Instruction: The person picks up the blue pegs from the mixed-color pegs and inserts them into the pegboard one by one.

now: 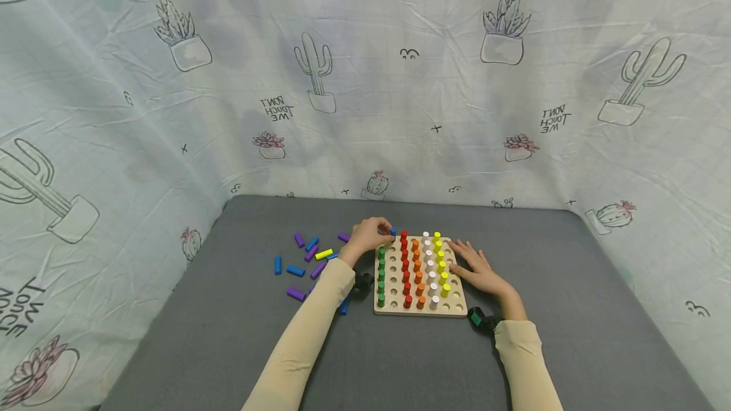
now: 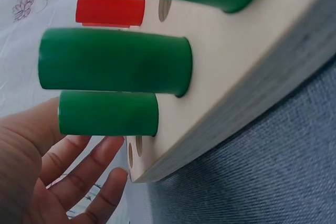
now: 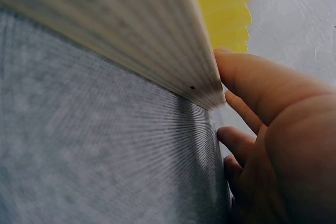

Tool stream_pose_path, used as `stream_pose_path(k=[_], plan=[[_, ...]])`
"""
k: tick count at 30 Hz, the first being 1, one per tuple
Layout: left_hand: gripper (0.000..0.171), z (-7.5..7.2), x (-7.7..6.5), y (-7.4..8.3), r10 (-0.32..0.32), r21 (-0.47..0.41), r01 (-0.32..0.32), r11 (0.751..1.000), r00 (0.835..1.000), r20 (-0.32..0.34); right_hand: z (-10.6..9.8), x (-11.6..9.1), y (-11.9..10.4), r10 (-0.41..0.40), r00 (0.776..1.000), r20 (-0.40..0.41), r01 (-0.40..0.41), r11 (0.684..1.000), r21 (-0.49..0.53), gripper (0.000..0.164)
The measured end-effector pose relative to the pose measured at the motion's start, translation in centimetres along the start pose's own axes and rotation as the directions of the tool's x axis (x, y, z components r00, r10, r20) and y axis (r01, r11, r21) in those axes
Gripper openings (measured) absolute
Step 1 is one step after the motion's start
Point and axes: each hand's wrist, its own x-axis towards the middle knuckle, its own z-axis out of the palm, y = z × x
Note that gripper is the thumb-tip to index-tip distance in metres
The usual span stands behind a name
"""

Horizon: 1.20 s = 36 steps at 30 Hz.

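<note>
A wooden pegboard (image 1: pixel 394 309) lies on the table, with rows of upright green pegs (image 1: pixel 381 275), red pegs (image 1: pixel 406 276), orange pegs (image 1: pixel 419 288), white pegs (image 1: pixel 431 277) and yellow pegs (image 1: pixel 442 267). At its far left corner my left hand (image 1: pixel 367 237) pinches a blue peg (image 1: pixel 393 231) above the far end of the bare hole column between green and red. The left wrist view shows that hand (image 2: pixel 68 171) behind the green pegs (image 2: pixel 115 61), its blue peg hidden. My right hand (image 1: pixel 482 274) rests at the board's right edge, fingers spread, thumb touching the edge.
Loose purple pegs (image 1: pixel 296 294), blue pegs (image 1: pixel 295 270) and a yellow peg (image 1: pixel 323 254) lie scattered on the grey table (image 1: pixel 228 335), left of the board. My left forearm crosses over some of them. A patterned cloth (image 1: pixel 365 81) hangs behind the table.
</note>
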Motion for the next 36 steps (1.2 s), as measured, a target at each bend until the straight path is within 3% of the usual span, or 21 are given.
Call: stream_pose_path(k=[20, 36], plan=[[0.020, -0.2, -0.1, 0.5, 0.009, 0.134, -0.008, 0.991, 1.000, -0.005, 0.2, -0.1, 0.3, -0.013, 1.000, -0.003, 0.013, 1.000, 0.010, 0.061], [0.021, -1.3, -1.3, 0.3, 0.007, 0.091, -0.009, 0.996, 1.000, 0.018, 0.1, -0.1, 0.1, 0.008, 1.000, -0.004, -0.008, 1.000, -0.002, 0.062]])
